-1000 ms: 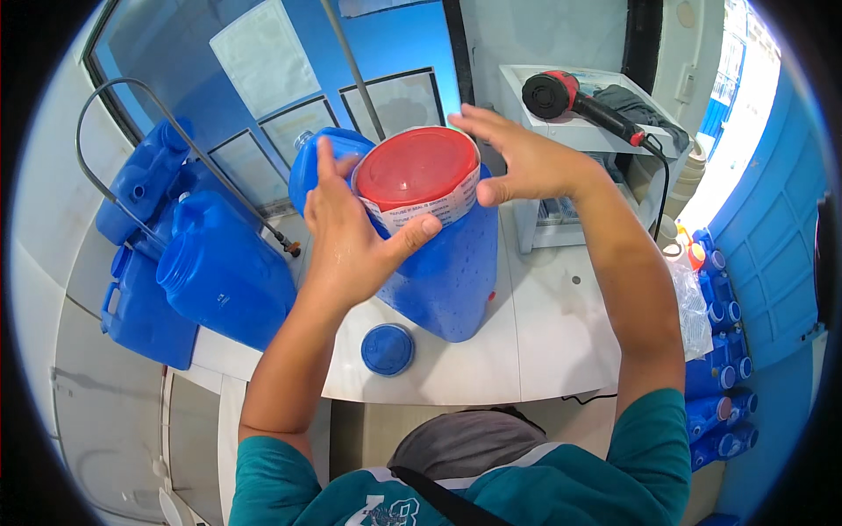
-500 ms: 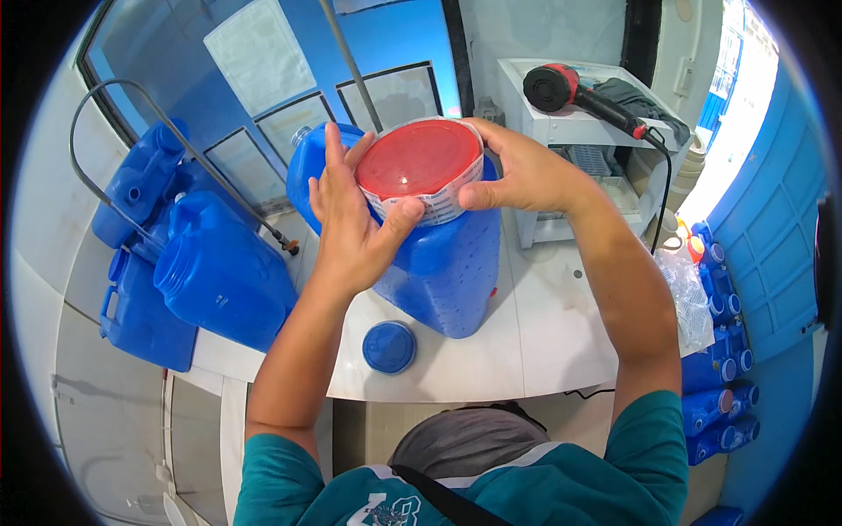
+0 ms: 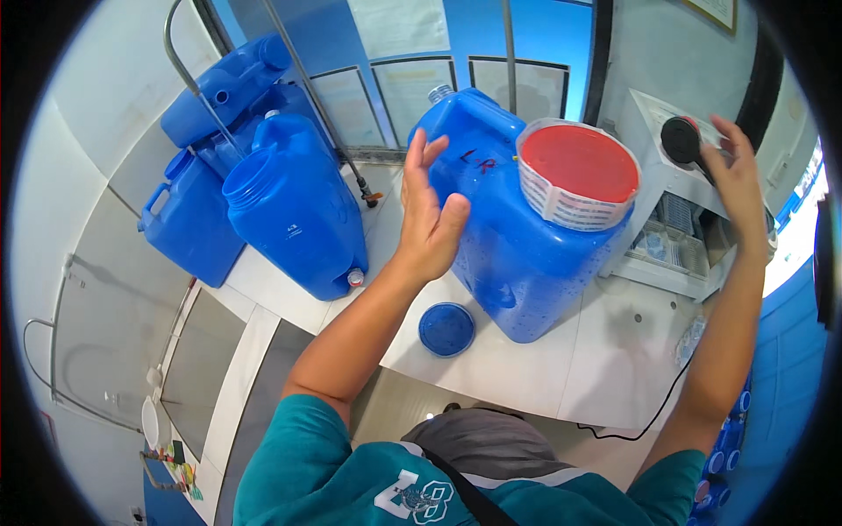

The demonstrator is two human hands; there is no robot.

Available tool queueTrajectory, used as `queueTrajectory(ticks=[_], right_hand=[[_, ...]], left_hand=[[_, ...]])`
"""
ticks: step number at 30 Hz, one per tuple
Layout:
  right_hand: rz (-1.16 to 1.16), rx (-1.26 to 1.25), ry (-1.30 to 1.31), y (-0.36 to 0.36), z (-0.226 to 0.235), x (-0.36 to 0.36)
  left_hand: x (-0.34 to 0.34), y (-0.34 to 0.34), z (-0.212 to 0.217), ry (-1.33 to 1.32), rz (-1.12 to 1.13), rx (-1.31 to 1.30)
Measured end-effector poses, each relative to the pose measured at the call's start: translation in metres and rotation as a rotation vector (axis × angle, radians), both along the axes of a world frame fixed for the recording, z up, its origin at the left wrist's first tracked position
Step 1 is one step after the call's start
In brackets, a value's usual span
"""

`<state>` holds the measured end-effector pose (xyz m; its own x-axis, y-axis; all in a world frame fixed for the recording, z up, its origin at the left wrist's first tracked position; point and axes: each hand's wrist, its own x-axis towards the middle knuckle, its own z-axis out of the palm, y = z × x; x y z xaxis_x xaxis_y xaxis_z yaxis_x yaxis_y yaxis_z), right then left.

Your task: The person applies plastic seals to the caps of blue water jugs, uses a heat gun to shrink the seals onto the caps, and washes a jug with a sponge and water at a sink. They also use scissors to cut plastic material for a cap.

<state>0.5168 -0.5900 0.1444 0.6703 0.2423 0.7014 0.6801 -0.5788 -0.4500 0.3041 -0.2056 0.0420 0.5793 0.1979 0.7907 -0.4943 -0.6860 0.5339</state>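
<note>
A large wet blue water jug (image 3: 535, 272) stands upright on the counter. Its wide mouth carries a red cap (image 3: 582, 163) with a clear printed seal band (image 3: 570, 209) around it. Beside the jug's left side, my left hand (image 3: 430, 210) is open with fingers up and thumb apart, holding nothing. At the right, my right hand (image 3: 737, 175) reaches to the heat gun (image 3: 681, 140), fingers and thumb spread at its handle. The hand partly hides the gun. A loose blue cap (image 3: 446, 330) lies on the counter in front of the jug.
Several blue jugs (image 3: 294, 206) stand on the left by a bent metal pipe (image 3: 171, 53). A white shelf unit (image 3: 653, 254) is at the right. The heat gun's black cord (image 3: 649, 430) hangs over the edge of the white counter (image 3: 517, 373). More jugs are low at the right.
Both hands have left the red cap and its seal band. My right hand has moved right to the heat gun; my left stays near the jug. The view has turned left.
</note>
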Motion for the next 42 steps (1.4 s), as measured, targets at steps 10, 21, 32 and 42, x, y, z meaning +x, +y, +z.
queueTrajectory(ticks=[10, 21, 32, 42], right_hand=[[-0.383, -0.751, 0.412, -0.004, 0.019, 0.096], [-0.162, 0.192, 0.275, -0.046, 0.006, 0.044], [0.347, 0.706, 0.489, -0.101, -0.058, -0.205], [0.155, -0.009, 0.432, -0.131, -0.132, -0.273]], left_hand=[[-0.025, 0.038, -0.031, 0.121, 0.019, -0.133], [0.037, -0.052, 0.158, 0.226, -0.364, 0.760], [0.081, -0.107, 0.204, 0.874, -0.481, 1.064], [0.095, -0.117, 0.205, 1.012, -0.448, 1.169]])
